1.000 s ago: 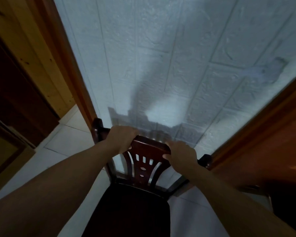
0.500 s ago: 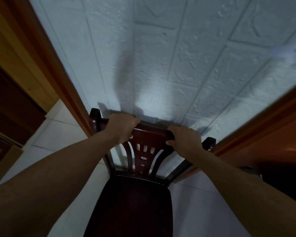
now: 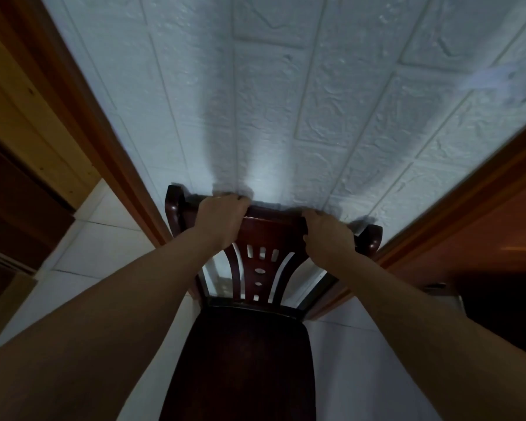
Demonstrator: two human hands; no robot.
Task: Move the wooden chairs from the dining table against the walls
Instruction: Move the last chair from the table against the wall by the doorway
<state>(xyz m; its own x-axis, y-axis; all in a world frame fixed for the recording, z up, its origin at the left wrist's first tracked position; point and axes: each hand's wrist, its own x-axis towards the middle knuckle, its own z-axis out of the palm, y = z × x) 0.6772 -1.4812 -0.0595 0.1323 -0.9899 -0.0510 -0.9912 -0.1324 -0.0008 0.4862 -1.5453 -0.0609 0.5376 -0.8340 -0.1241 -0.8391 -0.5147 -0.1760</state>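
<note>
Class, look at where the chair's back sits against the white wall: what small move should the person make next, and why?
Probably let go. Both the left hand and the right hand grip the top rail of the wooden chair, and that rail appears to sit right at the white brick-pattern wall, between two wooden frames, so little pushing seems left.

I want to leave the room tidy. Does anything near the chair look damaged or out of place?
Only one thing: a bluish smudge on the white wall, upper right, like scuffed or patched paint. The chair, held at its top rail by the left hand and right hand, looks intact.
</note>
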